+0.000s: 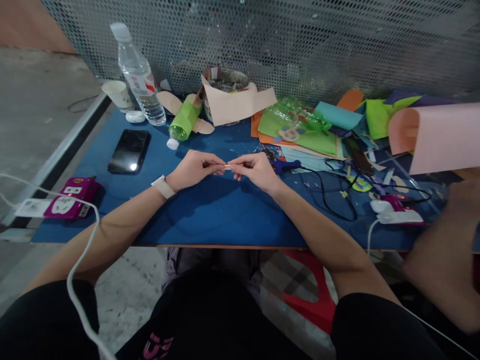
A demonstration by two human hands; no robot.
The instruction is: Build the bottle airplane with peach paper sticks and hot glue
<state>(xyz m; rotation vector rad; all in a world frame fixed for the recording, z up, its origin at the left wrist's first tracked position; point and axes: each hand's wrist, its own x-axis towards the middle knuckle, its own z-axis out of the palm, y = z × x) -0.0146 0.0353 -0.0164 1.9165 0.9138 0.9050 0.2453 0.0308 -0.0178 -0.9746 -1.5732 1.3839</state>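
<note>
My left hand (195,167) and my right hand (254,169) meet over the blue table (210,210), fingertips pinched together. Between them they hold a small pale strip (227,167), too small to name for certain. A white band sits on my left wrist (163,187). A blue-handled tool (287,165) lies just right of my right hand.
A black phone (129,150), water bottle (139,75), paper cup (117,95), green-wrapped bottle (184,120) and a tub with tan paper (228,97) stand behind. Coloured paper (318,130) and black cables (333,195) crowd the right. Purple power strip (73,197) at left. Another person's arm (446,250) at right.
</note>
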